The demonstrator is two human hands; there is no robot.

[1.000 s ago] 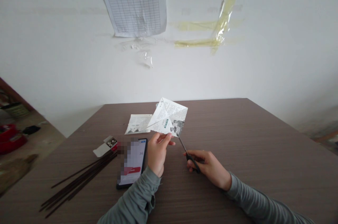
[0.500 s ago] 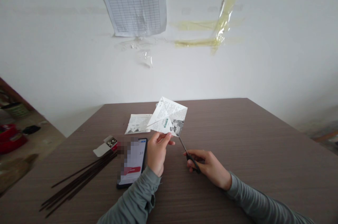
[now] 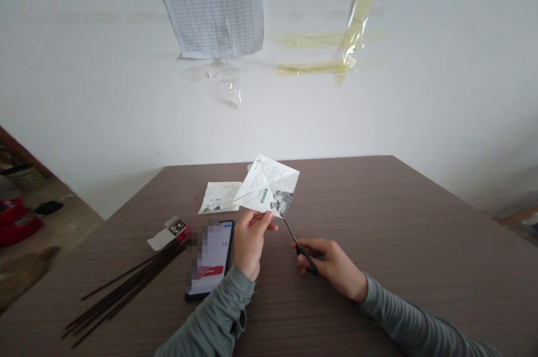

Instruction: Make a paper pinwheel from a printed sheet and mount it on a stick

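My left hand (image 3: pixel 251 242) pinches the lower corner of a square sheet of printed paper (image 3: pixel 269 184) between thumb and fingers. Diagonal crease lines cross the sheet, which is held up above the table and tilted. My right hand (image 3: pixel 332 267) grips black-handled scissors (image 3: pixel 303 255), their blades pointing up and left. The blade tips meet the paper at its lower right corner, close to my left fingertips. Whether the blades are apart at the tips is too small to tell. Behind the held sheet, another piece of printed paper (image 3: pixel 216 199) lies on the table.
The brown table (image 3: pixel 378 211) meets a white wall. Left of my left hand lies a phone (image 3: pixel 210 262), with several thin dark sticks (image 3: pixel 130 290) and an open small box (image 3: pixel 174 232) of shiny metal pieces beside it. A red basin (image 3: pixel 19 222) stands on the floor at left.
The hands, paper and scissors stay almost in place. The number on the phone screen has gone from 37 to 38, and the view has shifted very slightly.
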